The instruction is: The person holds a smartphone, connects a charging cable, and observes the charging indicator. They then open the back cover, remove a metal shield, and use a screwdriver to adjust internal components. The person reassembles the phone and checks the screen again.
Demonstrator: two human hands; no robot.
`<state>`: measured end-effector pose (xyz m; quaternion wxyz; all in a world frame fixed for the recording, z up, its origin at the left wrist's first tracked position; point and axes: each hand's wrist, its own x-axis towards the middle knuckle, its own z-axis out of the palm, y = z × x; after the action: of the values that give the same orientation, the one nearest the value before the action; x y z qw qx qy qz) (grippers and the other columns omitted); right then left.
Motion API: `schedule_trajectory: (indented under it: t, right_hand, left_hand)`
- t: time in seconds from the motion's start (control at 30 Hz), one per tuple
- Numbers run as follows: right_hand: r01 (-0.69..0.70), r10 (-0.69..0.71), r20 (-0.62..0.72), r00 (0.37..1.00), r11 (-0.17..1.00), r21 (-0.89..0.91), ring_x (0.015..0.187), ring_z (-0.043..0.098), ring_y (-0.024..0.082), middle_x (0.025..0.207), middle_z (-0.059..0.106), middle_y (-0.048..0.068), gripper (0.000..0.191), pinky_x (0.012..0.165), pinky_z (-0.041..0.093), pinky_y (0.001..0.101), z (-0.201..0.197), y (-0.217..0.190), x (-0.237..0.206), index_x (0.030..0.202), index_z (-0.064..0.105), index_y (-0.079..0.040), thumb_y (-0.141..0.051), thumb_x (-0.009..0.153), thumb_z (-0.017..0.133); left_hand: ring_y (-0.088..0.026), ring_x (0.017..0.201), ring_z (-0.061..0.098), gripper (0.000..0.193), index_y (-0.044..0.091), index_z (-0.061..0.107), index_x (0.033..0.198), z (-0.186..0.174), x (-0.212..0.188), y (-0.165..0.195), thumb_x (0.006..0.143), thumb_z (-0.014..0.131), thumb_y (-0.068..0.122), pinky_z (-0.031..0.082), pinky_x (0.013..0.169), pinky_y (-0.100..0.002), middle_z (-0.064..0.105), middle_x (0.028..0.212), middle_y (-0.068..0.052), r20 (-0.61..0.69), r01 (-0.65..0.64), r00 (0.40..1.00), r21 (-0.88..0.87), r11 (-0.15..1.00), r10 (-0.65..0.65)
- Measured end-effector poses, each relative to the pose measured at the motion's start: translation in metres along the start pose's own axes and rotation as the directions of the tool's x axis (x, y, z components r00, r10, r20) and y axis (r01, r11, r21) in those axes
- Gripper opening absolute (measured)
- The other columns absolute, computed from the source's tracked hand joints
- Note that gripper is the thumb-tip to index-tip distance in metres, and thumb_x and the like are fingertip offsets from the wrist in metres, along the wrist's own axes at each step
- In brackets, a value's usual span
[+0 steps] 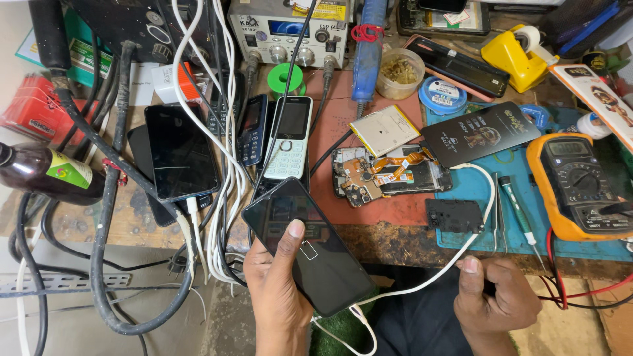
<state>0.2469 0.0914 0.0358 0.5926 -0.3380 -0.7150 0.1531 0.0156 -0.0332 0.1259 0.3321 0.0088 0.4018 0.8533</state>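
The bench is crowded: an opened phone (389, 173) with its board exposed lies beside a yellow multimeter (580, 184), and 2 more handsets (181, 151) rest among white cables (217, 132). The left hand (280, 290) cradles a dark smartphone (310, 247) at the bench edge, thumb pressed on its screen. The right hand (494, 296) is curled closed, pinching the white charging cable (448, 264) plugged into it.

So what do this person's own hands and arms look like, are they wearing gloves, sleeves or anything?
Both are bare. The left hand has no glove, ring or watch that shows, and its forearm runs to the picture's bottom edge with no sleeve. The right hand is just as plain: no glove, no ring, short trimmed nails, and no sleeve or strap at the wrist. No markings or bands show on either.
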Motion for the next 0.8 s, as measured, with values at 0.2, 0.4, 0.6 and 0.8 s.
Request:
schedule_trajectory:
  t: [0.2, 0.4, 0.6, 0.8]
  right_hand:
    - [0.015, -0.015, -0.017, 1.000, 0.999, -0.030, 0.056, 0.056, 0.011, 0.069, 0.064, 0.010, 0.028, 0.054, 0.038, 0.0205, 0.0008, -0.0030, -0.0022, 0.081, 0.059, 0.001, -0.009, 0.102, 0.076]
    - [-0.008, 0.008, -0.011, 1.000, 1.000, -0.012, 0.055, 0.054, 0.009, 0.068, 0.063, 0.009, 0.027, 0.052, 0.037, 0.0192, 0.0020, -0.0027, -0.0047, 0.082, 0.059, 0.001, -0.010, 0.101, 0.076]
    - [0.018, -0.018, -0.014, 1.000, 1.000, -0.010, 0.058, 0.058, 0.009, 0.071, 0.065, 0.010, 0.030, 0.055, 0.040, 0.0188, 0.0036, -0.0011, -0.0054, 0.082, 0.060, 0.002, -0.010, 0.104, 0.076]
    - [0.020, -0.021, -0.016, 1.000, 0.999, -0.031, 0.057, 0.057, 0.010, 0.070, 0.064, 0.010, 0.027, 0.054, 0.040, 0.0195, 0.0028, 0.0013, -0.0050, 0.083, 0.061, 0.001, -0.008, 0.102, 0.076]
  left_hand:
    - [-0.018, 0.079, 0.071, 0.022, 0.001, 0.072, 0.107, 0.0000, -0.0025, 0.0043, 0.087, 0.076, 0.008, 0.058, 0.074, -0.034, 0.076, 0.093, -0.009, -0.011, -0.032, 0.999, 0.022, 0.999, 0.032]
    - [-0.018, 0.081, 0.071, 0.020, 0.000, 0.073, 0.104, -0.0033, -0.0011, 0.0035, 0.086, 0.077, 0.009, 0.058, 0.075, -0.033, 0.076, 0.092, -0.010, -0.014, -0.036, 0.999, 0.033, 0.999, 0.036]
    - [-0.018, 0.080, 0.071, 0.021, 0.000, 0.073, 0.103, -0.0050, 0.0009, 0.0020, 0.085, 0.078, 0.009, 0.059, 0.075, -0.033, 0.076, 0.092, -0.010, -0.005, -0.038, 0.999, 0.000, 0.999, 0.038]
    - [-0.020, 0.077, 0.070, 0.022, -0.001, 0.072, 0.103, -0.0045, 0.0011, -0.0003, 0.085, 0.079, 0.010, 0.058, 0.070, -0.034, 0.076, 0.089, -0.011, -0.020, -0.029, 0.999, 0.028, 0.999, 0.030]
